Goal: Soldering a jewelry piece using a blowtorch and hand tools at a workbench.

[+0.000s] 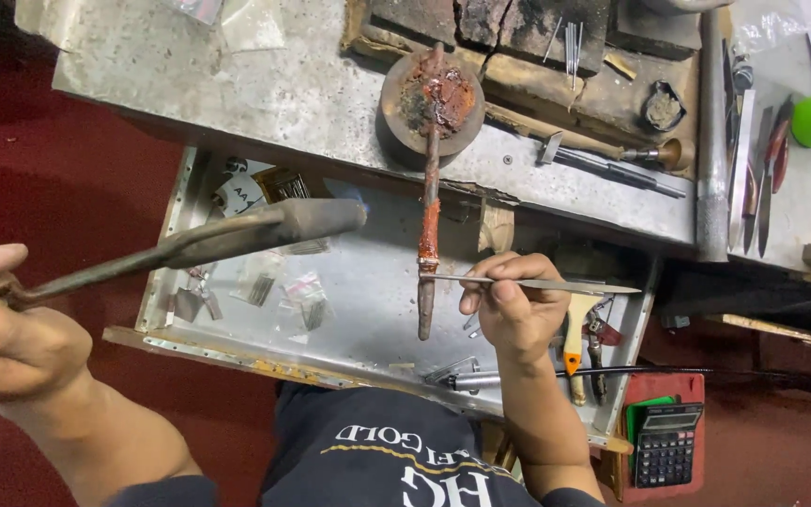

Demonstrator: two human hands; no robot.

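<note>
A messy metal workbench with an open drawer tray (368,329) sits over a red floor.

My left hand (7,324) is closed around a torch (237,237), its tip pointing at the rusty red stick (429,225). My right hand (513,305) pinches thin tweezers (527,283), whose points touch that stick, just left of my fingers.
</note>
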